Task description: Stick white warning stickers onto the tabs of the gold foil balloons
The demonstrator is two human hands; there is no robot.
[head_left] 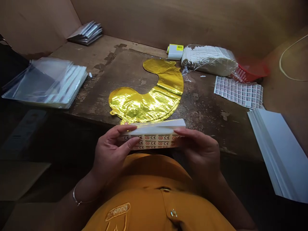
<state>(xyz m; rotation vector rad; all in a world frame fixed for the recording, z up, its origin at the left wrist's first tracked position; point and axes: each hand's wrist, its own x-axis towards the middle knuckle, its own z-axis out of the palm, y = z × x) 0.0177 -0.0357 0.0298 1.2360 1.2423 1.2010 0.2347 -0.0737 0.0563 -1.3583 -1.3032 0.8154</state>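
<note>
Between my two hands I hold a sheet of small CE stickers (157, 141) at the table's front edge, its white upper part bent over. My left hand (114, 146) pinches its left end between thumb and fingers. At the right end, my right hand (198, 147) grips the sheet, its lower fingers in shadow. Just beyond the sheet lies a flat gold foil balloon (161, 99), curved and shiny, with a small tab at its lower left. The near edge of the balloon is partly hidden behind the sheet.
Clear plastic sleeves (64, 83) lie at left, with a smaller stack (88, 32) behind. A bag of white sticks (209, 59), a red basket (252, 69), another sticker sheet (240, 93) and white card strips (279, 144) sit at right. A white and yellow packet (175, 52) stands at the back.
</note>
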